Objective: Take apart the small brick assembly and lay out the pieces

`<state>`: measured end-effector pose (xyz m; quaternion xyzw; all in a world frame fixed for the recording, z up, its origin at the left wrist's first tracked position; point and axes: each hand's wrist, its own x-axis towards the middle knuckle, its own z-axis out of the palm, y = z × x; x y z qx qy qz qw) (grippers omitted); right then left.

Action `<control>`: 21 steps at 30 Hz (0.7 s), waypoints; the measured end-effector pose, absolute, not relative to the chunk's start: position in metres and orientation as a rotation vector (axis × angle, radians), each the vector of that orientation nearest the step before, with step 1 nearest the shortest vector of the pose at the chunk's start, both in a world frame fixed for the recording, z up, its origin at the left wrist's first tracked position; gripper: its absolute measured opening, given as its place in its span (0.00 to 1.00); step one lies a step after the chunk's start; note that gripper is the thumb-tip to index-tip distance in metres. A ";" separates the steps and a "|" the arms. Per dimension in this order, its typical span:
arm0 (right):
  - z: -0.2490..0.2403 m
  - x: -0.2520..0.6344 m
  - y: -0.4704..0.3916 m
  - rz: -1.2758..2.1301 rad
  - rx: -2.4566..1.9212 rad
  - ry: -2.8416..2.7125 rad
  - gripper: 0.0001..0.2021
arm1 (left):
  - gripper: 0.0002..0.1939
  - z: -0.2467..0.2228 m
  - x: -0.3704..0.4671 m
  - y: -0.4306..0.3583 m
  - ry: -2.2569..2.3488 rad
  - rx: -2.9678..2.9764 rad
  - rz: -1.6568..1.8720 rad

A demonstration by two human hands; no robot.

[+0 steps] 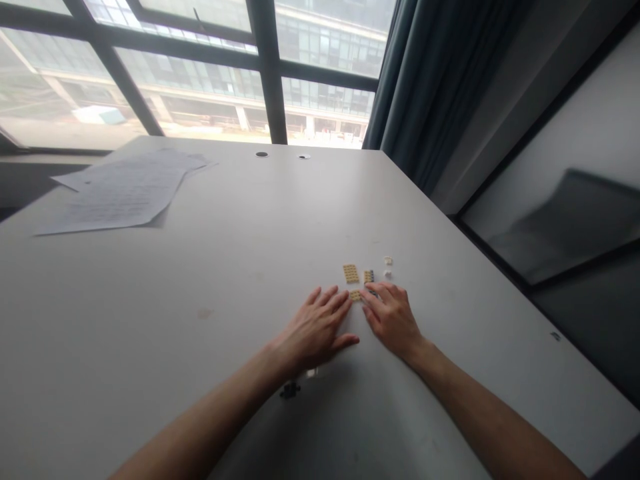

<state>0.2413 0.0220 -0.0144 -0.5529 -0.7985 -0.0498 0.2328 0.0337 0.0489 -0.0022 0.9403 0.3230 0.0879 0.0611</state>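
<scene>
Handling yellow blocks [351, 273]; grouping looks partway, white pieces [388, 274] and dark piece [289, 391] apart. My left hand [320, 327] flat; right hand [393, 317] curled, grip unclear.

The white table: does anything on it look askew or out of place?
The papers at the far left lie askew, loosely overlapping. A brownish smudge marks the white tabletop left of the left hand. A dark piece lies apart from the yellow pieces.

The left forearm [215, 407] at seven o'clock and the right forearm [480, 403] at five are bare, tapering toward a bare, slim-fingered left hand [320, 327] and right hand [393, 319].
</scene>
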 end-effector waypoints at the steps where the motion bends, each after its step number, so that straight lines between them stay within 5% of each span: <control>1: -0.015 0.241 0.022 -0.144 -1.521 -2.199 0.13 | 0.36 -0.003 0.034 0.049 0.978 2.849 0.265; 9: -0.015 0.243 0.022 -0.155 -1.502 -2.205 0.14 | 0.35 0.003 0.028 0.055 0.992 2.825 0.292; 17: -0.005 0.233 -0.003 -0.091 -1.224 -2.271 0.15 | 0.22 0.022 -0.067 0.014 1.103 2.720 0.614; 21: 0.003 0.203 -0.033 0.025 -1.014 -2.452 0.15 | 0.29 0.013 -0.092 -0.024 1.006 2.788 0.508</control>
